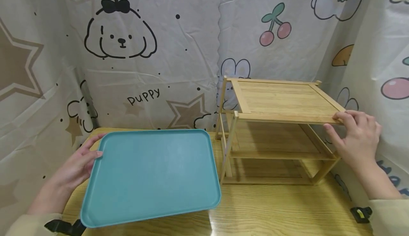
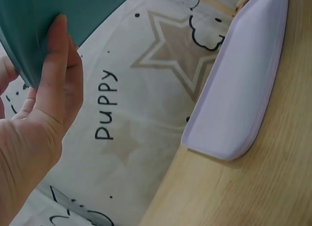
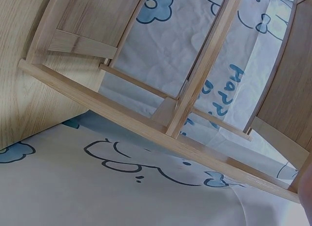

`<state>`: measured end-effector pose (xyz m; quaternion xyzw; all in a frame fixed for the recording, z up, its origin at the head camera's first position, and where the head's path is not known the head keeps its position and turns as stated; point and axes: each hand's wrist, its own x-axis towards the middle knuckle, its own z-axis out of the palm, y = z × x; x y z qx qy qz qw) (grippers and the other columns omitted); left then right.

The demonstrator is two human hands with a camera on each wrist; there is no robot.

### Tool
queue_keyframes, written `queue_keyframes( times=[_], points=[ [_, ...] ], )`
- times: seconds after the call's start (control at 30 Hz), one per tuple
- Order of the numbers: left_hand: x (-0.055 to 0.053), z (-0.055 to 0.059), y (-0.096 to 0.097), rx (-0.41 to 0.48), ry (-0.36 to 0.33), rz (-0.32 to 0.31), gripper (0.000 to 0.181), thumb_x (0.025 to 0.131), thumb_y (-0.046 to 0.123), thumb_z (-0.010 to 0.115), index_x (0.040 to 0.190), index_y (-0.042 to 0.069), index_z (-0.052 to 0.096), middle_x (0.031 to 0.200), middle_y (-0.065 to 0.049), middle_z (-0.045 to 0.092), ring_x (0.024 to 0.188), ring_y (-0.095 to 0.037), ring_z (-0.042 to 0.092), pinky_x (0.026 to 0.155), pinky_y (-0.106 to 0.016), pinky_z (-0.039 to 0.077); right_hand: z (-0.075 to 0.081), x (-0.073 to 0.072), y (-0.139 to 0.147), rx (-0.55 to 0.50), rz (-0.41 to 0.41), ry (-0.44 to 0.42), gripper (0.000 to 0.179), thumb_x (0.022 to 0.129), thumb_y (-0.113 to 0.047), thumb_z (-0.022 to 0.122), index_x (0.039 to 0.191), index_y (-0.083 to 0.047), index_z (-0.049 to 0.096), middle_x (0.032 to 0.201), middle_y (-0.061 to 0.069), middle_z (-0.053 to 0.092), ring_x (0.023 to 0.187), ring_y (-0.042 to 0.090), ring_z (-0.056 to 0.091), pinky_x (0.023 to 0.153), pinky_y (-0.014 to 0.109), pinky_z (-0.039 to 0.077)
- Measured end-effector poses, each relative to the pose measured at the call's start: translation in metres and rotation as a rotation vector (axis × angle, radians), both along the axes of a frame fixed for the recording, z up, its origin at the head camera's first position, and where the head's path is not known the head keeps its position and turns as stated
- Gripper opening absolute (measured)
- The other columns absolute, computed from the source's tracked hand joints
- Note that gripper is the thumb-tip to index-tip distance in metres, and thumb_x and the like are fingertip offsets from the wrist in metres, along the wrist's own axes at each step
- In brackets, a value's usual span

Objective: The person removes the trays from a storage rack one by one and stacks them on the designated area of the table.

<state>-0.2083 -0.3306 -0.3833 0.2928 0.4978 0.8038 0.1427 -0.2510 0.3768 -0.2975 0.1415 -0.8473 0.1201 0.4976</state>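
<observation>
My left hand [image 1: 75, 166] grips the left rim of a blue-green rectangular tray [image 1: 153, 175], thumb on its upper face. The tray is tilted toward me above the table, with nothing on it. In the left wrist view, fingers [image 2: 56, 74] lie against its underside. At the right stands a three-tier wooden shelf rack [image 1: 284, 97]. My right hand [image 1: 359, 134] holds the front right corner of its top board, fingertips on top and thumb at the front edge. Only a sliver of that hand shows in the right wrist view, beside the wooden side frame [image 3: 146, 128].
A lavender tray [image 2: 239, 74] lies on the wood-grain table [image 2: 263, 182], hidden behind the blue-green one in the head view. A printed cloth [image 1: 188, 51] hangs behind and along both sides. The rack's right side is close to the cloth.
</observation>
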Motion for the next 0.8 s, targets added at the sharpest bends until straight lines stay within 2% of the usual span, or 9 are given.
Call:
queue_keyframes(
  times=[0.17, 0.3, 0.47, 0.63, 0.8],
  points=[
    [-0.016, -0.006, 0.001, -0.016, -0.001, 0.043, 0.049, 0.098, -0.011, 0.018, 0.140, 0.014, 0.021, 0.113, -0.006, 0.062, 0.088, -0.017, 0.067, 0.071, -0.030, 0.056, 0.001, 0.001, 0.001, -0.001, 0.000, -0.008, 0.079, 0.082, -0.078, 0.035, 0.103, -0.005, 0.056, 0.113, 0.026, 0.050, 0.103, 0.047, 0.037, 0.093, 0.061, 0.021],
    [-0.030, -0.010, 0.004, -0.045, -0.030, 0.062, 0.050, 0.099, -0.009, 0.020, 0.141, 0.018, 0.023, 0.110, -0.004, 0.064, 0.088, -0.014, 0.066, 0.072, -0.028, 0.056, 0.001, 0.001, 0.001, 0.004, -0.003, -0.015, 0.079, 0.082, -0.078, 0.034, 0.103, -0.005, 0.056, 0.113, 0.026, 0.049, 0.103, 0.047, 0.037, 0.094, 0.060, 0.021],
    [-0.049, -0.012, 0.010, -0.123, -0.061, 0.140, 0.048, 0.100, -0.005, 0.028, 0.140, 0.022, 0.028, 0.103, -0.001, 0.066, 0.083, -0.011, 0.066, 0.069, -0.025, 0.055, 0.001, 0.001, 0.001, 0.001, 0.000, -0.014, 0.079, 0.082, -0.078, 0.034, 0.103, -0.005, 0.056, 0.113, 0.025, 0.049, 0.103, 0.047, 0.037, 0.094, 0.059, 0.021],
    [-0.067, -0.014, 0.011, -0.165, -0.101, 0.198, 0.048, 0.100, -0.004, 0.034, 0.141, 0.020, 0.026, 0.101, -0.001, 0.066, 0.081, -0.012, 0.067, 0.068, -0.026, 0.056, 0.002, 0.002, 0.000, 0.001, 0.003, -0.017, 0.079, 0.083, -0.077, 0.035, 0.103, -0.005, 0.056, 0.113, 0.025, 0.050, 0.103, 0.046, 0.037, 0.094, 0.057, 0.021],
    [-0.078, -0.012, 0.015, -0.183, -0.150, 0.215, 0.048, 0.100, -0.004, 0.033, 0.141, 0.020, 0.025, 0.094, -0.001, 0.067, 0.076, -0.012, 0.067, 0.065, -0.026, 0.056, 0.002, 0.003, 0.000, 0.003, 0.004, -0.030, 0.079, 0.083, -0.077, 0.035, 0.104, -0.004, 0.056, 0.114, 0.025, 0.049, 0.103, 0.046, 0.037, 0.094, 0.056, 0.021]
  ],
)
